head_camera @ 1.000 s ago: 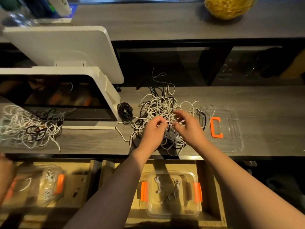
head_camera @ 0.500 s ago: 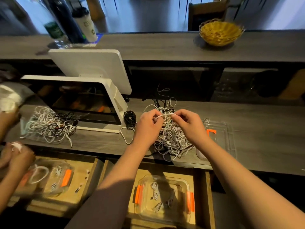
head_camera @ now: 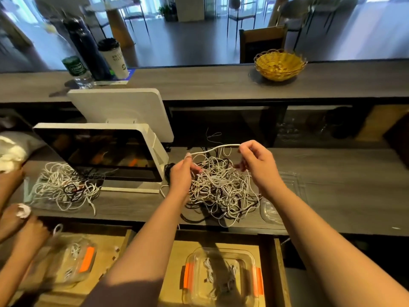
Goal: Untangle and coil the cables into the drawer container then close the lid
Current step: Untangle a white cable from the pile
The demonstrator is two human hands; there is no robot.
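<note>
Above the tangled pile (head_camera: 221,189), left hand (head_camera: 182,171) and right hand (head_camera: 254,161) pinch a white cable (head_camera: 215,148) between them.

upper ledge: yellow wicker basket (head_camera: 279,64), dark bottle (head_camera: 86,54), lidded paper cup (head_camera: 114,57), clear water bottle (head_camera: 78,72) | lower counter: white-framed screen (head_camera: 101,151), tilted back | far left: another person's hands (head_camera: 20,227)
</note>
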